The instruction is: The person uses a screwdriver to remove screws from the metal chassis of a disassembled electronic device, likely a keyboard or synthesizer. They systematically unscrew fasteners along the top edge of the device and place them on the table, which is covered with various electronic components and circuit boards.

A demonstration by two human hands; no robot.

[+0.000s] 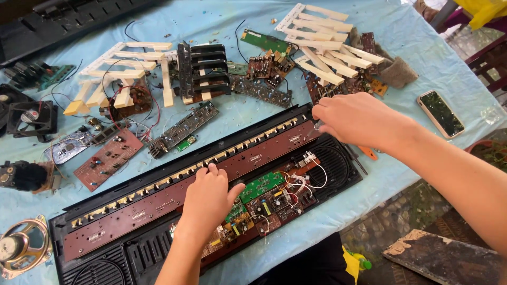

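Observation:
An opened black electronic keyboard case (pixel 105 264) lies across a blue cloth, with a long brown circuit board (pixel 158 203) and smaller green boards (pixel 261 184) inside. My left hand (pixel 208 203) rests flat on the brown board near the middle, holding nothing. My right hand (pixel 354 119) is at the case's far right end, its fingers pinched on something small near the board's corner; what it pinches is hidden. An orange-handled tool (pixel 368 153) lies partly under that wrist.
Loose white keys (pixel 124 68), black keys (pixel 208 66) and several circuit boards (pixel 108 158) are scattered beyond the case. A fan (pixel 31 119) and a speaker (pixel 21 245) sit at the left. A phone (pixel 441 113) lies at the right, near the table's edge.

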